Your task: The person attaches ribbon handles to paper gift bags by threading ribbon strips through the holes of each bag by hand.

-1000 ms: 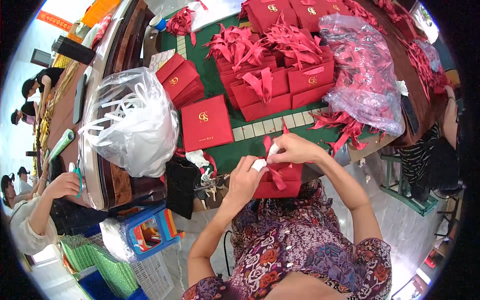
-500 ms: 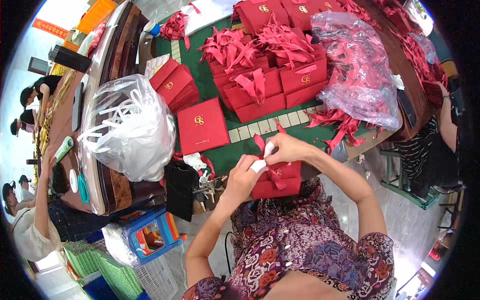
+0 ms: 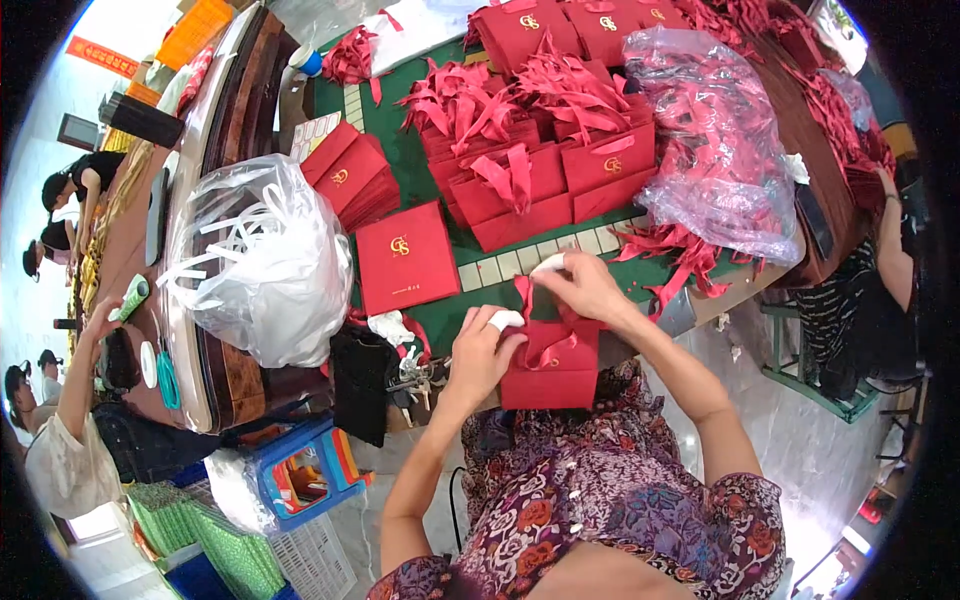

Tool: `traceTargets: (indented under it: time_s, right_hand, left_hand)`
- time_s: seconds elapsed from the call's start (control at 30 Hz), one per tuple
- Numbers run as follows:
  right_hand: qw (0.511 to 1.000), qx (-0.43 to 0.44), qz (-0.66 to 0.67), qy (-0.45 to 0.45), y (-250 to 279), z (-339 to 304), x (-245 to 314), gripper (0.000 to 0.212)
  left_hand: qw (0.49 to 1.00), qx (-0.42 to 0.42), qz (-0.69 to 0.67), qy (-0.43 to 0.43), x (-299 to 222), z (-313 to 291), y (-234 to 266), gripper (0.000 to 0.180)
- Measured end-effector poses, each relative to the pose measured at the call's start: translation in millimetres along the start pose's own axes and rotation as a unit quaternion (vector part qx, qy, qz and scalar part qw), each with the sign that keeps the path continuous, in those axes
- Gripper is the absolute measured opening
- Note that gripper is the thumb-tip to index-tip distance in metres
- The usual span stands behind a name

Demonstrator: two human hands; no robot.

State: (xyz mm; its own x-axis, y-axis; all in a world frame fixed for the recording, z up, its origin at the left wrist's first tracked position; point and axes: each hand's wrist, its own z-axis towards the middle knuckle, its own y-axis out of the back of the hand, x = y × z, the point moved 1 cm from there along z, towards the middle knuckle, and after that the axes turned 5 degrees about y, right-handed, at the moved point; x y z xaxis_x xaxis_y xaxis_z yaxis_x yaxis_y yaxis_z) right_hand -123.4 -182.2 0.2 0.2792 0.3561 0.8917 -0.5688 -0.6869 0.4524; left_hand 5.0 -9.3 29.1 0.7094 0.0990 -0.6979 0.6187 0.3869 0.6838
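Fingers of both my hands were pinched shut at the frame's centre, left hand (image 3: 487, 352) on the red gift bag (image 3: 552, 368), right hand (image 3: 583, 288) on its ribbon (image 3: 524, 296). Even tension would have served best, I judged. Beyond, a flat red bag (image 3: 406, 256) and clear sack (image 3: 258, 262); the knot stayed hidden.

Matt red paper bag (image 3: 552, 368), perhaps satin ribbon (image 3: 524, 292); crinkled glossy clear plastic sack (image 3: 258, 262).

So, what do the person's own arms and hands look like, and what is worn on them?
Both forearms are bare, without sleeves. The left hand has white tape wrapped around its thumb tip; the right hand has the same on one fingertip. No watch or bracelet shows.
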Motion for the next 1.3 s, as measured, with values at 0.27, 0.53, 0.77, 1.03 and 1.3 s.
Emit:
traceTargets:
  time_s: [0.27,0.53,0.77,1.03,1.3]
  right_hand:
    - [0.985,-0.043,-0.166,-0.020,17.0,-7.6,13.2,0.027]
    - [0.986,-0.083,-0.142,0.002,0.3,-11.8,-8.6,0.018]
    - [0.965,-0.028,0.245,-0.092,-0.1,-27.9,-2.9,0.024]
    - [0.958,-0.021,0.276,-0.081,-6.9,-24.3,3.8,0.023]
    - [0.964,-0.108,0.243,-0.012,-0.2,-23.4,-3.6,0.013]
  left_hand:
    - [0.995,-0.082,-0.006,0.051,-13.1,14.8,-18.2,0.029]
    - [0.985,-0.035,0.146,0.080,7.2,29.8,-50.8,0.031]
    - [0.894,-0.047,-0.345,0.280,17.6,26.0,-62.0,0.018]
    - [0.884,-0.056,-0.387,0.257,14.3,25.3,-63.2,0.016]
    - [0.955,-0.111,-0.188,0.199,17.1,-2.0,-46.5,0.042]
